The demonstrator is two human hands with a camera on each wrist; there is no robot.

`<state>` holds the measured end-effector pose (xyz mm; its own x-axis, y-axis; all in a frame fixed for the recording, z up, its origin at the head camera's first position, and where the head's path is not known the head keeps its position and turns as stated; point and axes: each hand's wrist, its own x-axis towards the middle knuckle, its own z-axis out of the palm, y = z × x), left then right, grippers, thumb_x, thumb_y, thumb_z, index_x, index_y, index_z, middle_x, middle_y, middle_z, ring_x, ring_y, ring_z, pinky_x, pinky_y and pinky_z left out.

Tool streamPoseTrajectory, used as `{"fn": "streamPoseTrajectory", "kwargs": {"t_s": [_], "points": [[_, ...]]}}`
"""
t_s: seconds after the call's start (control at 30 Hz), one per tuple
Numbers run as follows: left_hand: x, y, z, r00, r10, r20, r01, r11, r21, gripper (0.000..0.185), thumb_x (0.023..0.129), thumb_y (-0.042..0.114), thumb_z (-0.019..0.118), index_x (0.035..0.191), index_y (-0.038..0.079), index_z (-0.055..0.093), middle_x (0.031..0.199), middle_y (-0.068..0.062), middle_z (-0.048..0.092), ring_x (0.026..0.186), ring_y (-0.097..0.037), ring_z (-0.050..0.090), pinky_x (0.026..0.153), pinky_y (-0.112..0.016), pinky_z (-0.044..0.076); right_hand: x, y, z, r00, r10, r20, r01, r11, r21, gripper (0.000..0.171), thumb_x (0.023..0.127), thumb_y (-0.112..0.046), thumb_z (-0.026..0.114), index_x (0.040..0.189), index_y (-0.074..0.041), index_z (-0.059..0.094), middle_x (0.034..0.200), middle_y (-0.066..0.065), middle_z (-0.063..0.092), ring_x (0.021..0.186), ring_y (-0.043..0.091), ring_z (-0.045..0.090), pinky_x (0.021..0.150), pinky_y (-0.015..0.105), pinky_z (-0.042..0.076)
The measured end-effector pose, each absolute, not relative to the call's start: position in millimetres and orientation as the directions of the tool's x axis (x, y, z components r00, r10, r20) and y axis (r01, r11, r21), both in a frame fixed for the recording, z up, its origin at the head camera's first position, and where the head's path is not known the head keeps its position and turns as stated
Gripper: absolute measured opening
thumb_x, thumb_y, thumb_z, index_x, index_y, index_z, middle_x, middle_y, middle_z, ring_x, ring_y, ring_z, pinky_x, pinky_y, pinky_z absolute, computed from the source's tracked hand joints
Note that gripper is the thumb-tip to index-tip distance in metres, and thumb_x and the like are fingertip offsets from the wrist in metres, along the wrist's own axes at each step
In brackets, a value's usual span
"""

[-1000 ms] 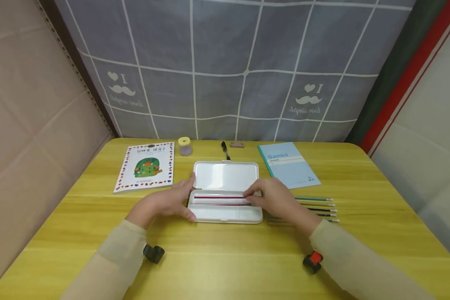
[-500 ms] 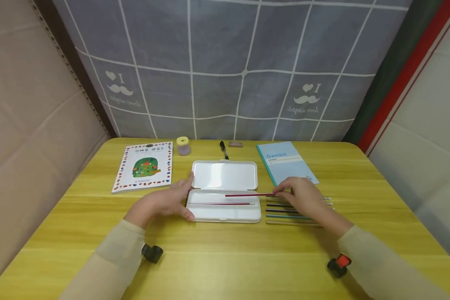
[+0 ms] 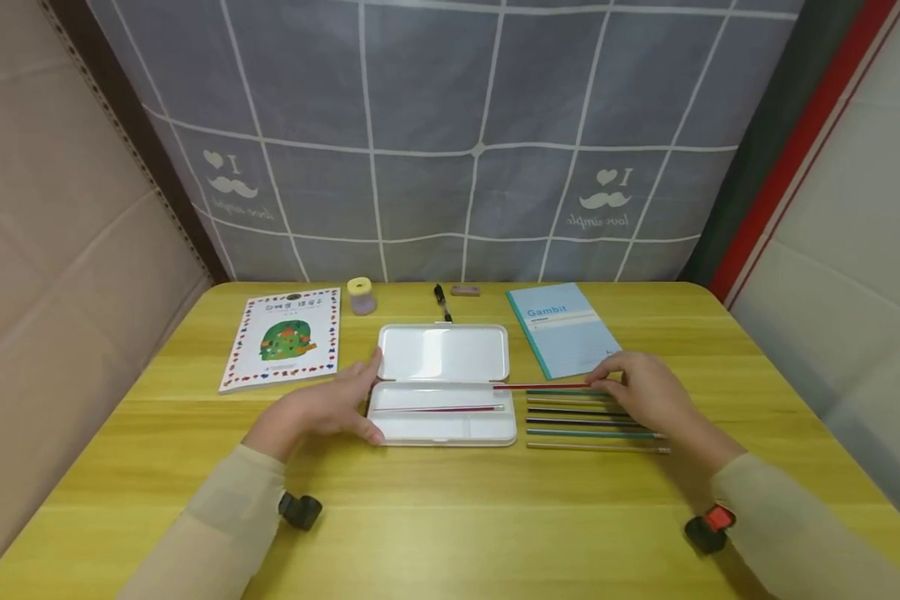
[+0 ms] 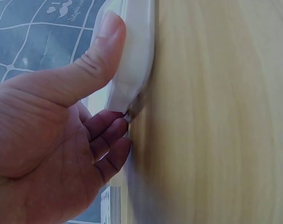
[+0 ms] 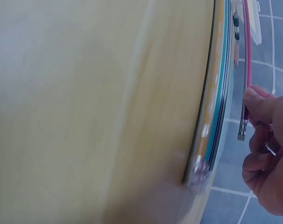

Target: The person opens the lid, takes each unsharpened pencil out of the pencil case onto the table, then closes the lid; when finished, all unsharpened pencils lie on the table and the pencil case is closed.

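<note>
Moved right, the right hand (image 3: 645,396) now pinches a red pencil (image 3: 542,387) by its end, its tip just past the right edge of the open case (image 3: 441,425). Left hand (image 3: 322,408) grips the case's left edge; another red pencil (image 3: 438,408) lies inside.

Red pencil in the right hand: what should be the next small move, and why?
Probably lower the red pencil onto the table at the far side of the pencil row. The right hand pinches it parallel to that row, almost clear of the white case, which the left hand steadies.
</note>
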<state>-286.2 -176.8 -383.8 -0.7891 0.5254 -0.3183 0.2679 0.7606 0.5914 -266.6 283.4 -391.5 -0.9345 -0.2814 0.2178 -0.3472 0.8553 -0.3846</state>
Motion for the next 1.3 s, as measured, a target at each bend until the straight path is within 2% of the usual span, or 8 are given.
{"fn": "streamPoseTrajectory", "kwargs": {"t_s": [0.23, 0.53, 0.77, 0.93, 1.3], "points": [[-287, -177, -385, -0.785, 0.519, -0.338, 0.264, 0.774, 0.575, 0.14, 0.079, 0.042, 0.089, 0.163, 0.001, -0.016, 0.171, -0.029, -0.001, 0.158, -0.045, 0.001, 0.126, -0.059, 0.009, -263, 301, -394, -0.958, -0.218, 0.187, -0.275, 0.883, -0.38, 0.009, 0.092, -0.009, 0.079, 0.094, -0.016, 0.084, 0.097, 0.005, 0.077, 0.062, 0.011, 0.048, 0.058, 0.029, 0.041], [-288, -178, -384, -0.78, 0.522, -0.344, 0.261, 0.772, 0.58, 0.14, 0.08, 0.043, 0.088, 0.163, 0.001, -0.016, 0.171, -0.029, -0.002, 0.157, -0.045, 0.001, 0.125, -0.06, 0.009, -266, 315, -397, -0.966, -0.191, 0.174, -0.244, 0.897, -0.369, 0.009, 0.092, -0.01, 0.079, 0.093, -0.018, 0.084, 0.105, 0.012, 0.078, 0.069, 0.014, 0.054, 0.065, 0.034, 0.045], [-287, -178, -382, -0.78, 0.521, -0.346, 0.267, 0.778, 0.568, 0.14, 0.08, 0.044, 0.088, 0.163, 0.0, -0.015, 0.17, -0.03, 0.001, 0.157, -0.046, 0.003, 0.125, -0.06, 0.011, -268, 316, -392, -0.977, -0.174, 0.126, -0.208, 0.914, -0.347, 0.008, 0.093, -0.013, 0.079, 0.094, -0.018, 0.084, 0.109, 0.015, 0.077, 0.083, 0.023, 0.064, 0.071, 0.04, 0.05], [-288, -179, -382, -0.775, 0.518, -0.363, 0.256, 0.782, 0.569, 0.141, 0.08, 0.045, 0.088, 0.163, 0.001, -0.017, 0.17, -0.03, -0.003, 0.157, -0.046, -0.002, 0.125, -0.06, 0.008, -268, 314, -388, -0.984, -0.158, 0.085, -0.178, 0.924, -0.34, 0.009, 0.093, -0.013, 0.078, 0.094, -0.019, 0.084, 0.113, 0.018, 0.076, 0.095, 0.031, 0.068, 0.075, 0.046, 0.052], [-289, -177, -380, -0.771, 0.519, -0.368, 0.257, 0.783, 0.567, 0.138, 0.082, 0.042, 0.087, 0.163, 0.0, -0.016, 0.169, -0.033, -0.005, 0.157, -0.048, -0.003, 0.125, -0.061, 0.008, -268, 313, -388, -0.985, -0.16, 0.071, -0.174, 0.931, -0.32, 0.008, 0.093, -0.014, 0.078, 0.093, -0.019, 0.084, 0.109, 0.015, 0.077, 0.081, 0.023, 0.064, 0.064, 0.037, 0.049]]}}
